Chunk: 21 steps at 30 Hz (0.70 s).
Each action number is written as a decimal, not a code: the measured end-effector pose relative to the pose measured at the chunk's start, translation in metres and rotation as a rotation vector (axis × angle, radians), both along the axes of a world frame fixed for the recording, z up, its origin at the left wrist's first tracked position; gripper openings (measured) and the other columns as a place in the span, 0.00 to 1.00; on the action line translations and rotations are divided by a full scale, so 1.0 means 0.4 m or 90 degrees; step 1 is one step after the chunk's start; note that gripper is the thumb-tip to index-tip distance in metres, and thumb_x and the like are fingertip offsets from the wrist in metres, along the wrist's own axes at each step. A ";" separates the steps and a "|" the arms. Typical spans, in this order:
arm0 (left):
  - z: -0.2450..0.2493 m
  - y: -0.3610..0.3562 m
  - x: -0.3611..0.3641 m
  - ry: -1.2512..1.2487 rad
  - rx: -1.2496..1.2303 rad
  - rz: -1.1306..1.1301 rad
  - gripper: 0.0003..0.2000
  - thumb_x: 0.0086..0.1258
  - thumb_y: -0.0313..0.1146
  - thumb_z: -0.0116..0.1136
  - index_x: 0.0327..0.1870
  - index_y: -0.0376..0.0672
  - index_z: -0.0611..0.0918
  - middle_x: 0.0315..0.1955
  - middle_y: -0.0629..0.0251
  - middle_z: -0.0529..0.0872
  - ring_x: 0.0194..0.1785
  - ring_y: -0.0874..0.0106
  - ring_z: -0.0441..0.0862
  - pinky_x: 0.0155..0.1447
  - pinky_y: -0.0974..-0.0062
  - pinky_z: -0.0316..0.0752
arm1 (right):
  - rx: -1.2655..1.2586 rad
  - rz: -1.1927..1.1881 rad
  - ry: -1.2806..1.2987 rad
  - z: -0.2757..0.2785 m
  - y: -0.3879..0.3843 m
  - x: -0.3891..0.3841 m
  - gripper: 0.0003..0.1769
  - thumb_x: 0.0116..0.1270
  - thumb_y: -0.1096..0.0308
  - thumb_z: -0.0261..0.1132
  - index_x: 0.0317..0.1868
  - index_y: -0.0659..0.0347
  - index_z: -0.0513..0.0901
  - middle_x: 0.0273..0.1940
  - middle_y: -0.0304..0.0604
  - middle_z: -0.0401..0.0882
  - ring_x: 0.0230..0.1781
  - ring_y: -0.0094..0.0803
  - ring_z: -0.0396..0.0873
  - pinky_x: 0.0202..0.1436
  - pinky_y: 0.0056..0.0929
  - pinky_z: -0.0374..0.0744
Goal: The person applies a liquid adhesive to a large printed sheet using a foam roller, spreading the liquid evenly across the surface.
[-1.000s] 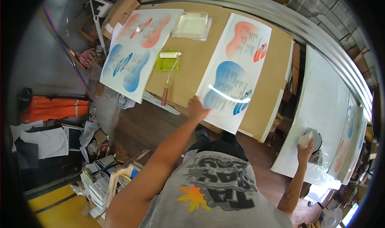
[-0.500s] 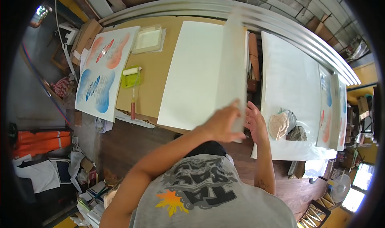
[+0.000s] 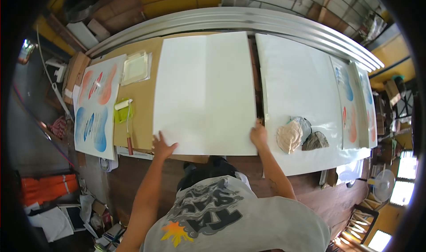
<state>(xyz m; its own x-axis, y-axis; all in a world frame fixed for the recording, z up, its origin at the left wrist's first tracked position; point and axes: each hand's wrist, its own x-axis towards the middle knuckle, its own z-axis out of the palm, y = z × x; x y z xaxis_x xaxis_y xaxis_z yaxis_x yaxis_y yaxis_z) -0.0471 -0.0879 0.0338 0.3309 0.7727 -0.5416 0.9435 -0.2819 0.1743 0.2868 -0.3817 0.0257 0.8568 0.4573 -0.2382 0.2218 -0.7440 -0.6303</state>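
Note:
A large blank white sheet (image 3: pixel 204 96) lies flat on the brown board in front of me, with a faint line running down its upper middle. My left hand (image 3: pixel 164 146) rests at its lower left edge, fingers spread. On the opposite side, my right hand (image 3: pixel 258 135) is closed around the lower right edge, its fingertips partly hidden. A paint roller (image 3: pixel 128 123) with a red handle lies to the left, its white roller end on a lime-green tray (image 3: pixel 123 112).
Printed sheets with blue and red shapes (image 3: pixel 95 105) lie far left. A clear-covered white panel (image 3: pixel 297 79) on the right carries a crumpled beige cloth (image 3: pixel 289 137) and a grey stone-like lump (image 3: pixel 316 140). Metal rails (image 3: pixel 230 19) run along the back. A pale shallow container (image 3: pixel 134 68) stands upper left.
The blurred upright panel near my hands is gone; the white sheet now lies flat and wider. My hands have moved apart to its two side edges, and the view has shifted.

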 end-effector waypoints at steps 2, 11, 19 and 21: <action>0.007 0.035 -0.048 0.005 -0.006 -0.003 0.63 0.51 0.65 0.71 0.82 0.50 0.42 0.79 0.43 0.42 0.79 0.38 0.48 0.76 0.41 0.54 | -0.071 0.021 0.041 -0.089 0.063 -0.034 0.32 0.63 0.74 0.55 0.70 0.63 0.71 0.54 0.70 0.78 0.56 0.62 0.78 0.62 0.49 0.76; 0.086 0.052 -0.079 0.100 0.029 -0.145 0.61 0.47 0.50 0.79 0.81 0.53 0.50 0.77 0.39 0.52 0.76 0.43 0.59 0.74 0.44 0.58 | -0.099 -0.051 0.002 -0.035 0.161 -0.082 0.34 0.63 0.70 0.57 0.72 0.59 0.68 0.61 0.69 0.72 0.64 0.62 0.71 0.68 0.49 0.73; 0.019 0.077 -0.165 0.036 0.163 -0.271 0.49 0.54 0.44 0.77 0.78 0.58 0.60 0.78 0.49 0.55 0.77 0.50 0.59 0.75 0.43 0.55 | -0.164 -0.059 -0.001 -0.055 0.209 -0.049 0.32 0.66 0.66 0.57 0.72 0.57 0.70 0.65 0.65 0.70 0.65 0.63 0.70 0.67 0.52 0.72; 0.006 0.100 -0.169 0.005 0.157 -0.289 0.47 0.56 0.44 0.75 0.78 0.60 0.61 0.78 0.53 0.56 0.77 0.51 0.59 0.76 0.42 0.54 | -0.168 -0.066 -0.026 -0.048 0.200 -0.067 0.32 0.65 0.67 0.57 0.71 0.59 0.71 0.65 0.64 0.72 0.66 0.61 0.70 0.68 0.50 0.72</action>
